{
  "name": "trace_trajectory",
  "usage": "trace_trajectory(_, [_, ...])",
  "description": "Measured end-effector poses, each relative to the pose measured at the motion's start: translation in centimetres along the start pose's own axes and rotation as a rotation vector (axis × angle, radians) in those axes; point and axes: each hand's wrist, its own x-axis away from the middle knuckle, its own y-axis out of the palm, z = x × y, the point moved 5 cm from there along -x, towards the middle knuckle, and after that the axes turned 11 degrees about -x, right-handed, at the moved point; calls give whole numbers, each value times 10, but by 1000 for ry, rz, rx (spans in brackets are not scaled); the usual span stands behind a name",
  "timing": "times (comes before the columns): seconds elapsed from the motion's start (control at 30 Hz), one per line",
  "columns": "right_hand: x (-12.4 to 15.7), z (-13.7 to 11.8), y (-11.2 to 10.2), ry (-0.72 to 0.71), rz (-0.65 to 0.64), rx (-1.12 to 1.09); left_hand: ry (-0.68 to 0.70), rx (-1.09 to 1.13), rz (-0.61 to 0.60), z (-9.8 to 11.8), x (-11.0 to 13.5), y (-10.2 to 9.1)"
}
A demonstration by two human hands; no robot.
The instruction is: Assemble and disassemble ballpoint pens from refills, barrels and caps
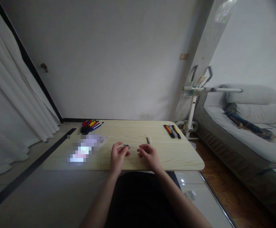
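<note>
Person seated at a pale wood table (176, 158), both hands raised just above its near edge. Left hand (118, 157) and right hand (149, 155) share one thin pen part (130, 146), a slim rod, dark at the left end and pale toward the right, held roughly level between them. Left fingers (123, 148) pinched on the dark end; right fingers (141, 149) closed on or right at the pale end, the exact contact too small to resolve. Judged light and stiff yet easily bent or snapped, smooth enough to slip; best held by fingertip pinch near each end, as here, not mid-span. Just beyond the right hand lies a short pale pen barrel (148, 139), apart from both hands. Far left corner: bundle of pens (90, 126), red, yellow and blue among them. Far right: smaller row of pens (172, 131). Left of the hands, some flat packets (86, 148), blurred, unreadable.
</note>
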Motion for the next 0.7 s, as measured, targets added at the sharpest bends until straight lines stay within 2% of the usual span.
trace_trajectory(0.7, [-2,3,0,-3,2,51,32,-28,40,5,2,-1])
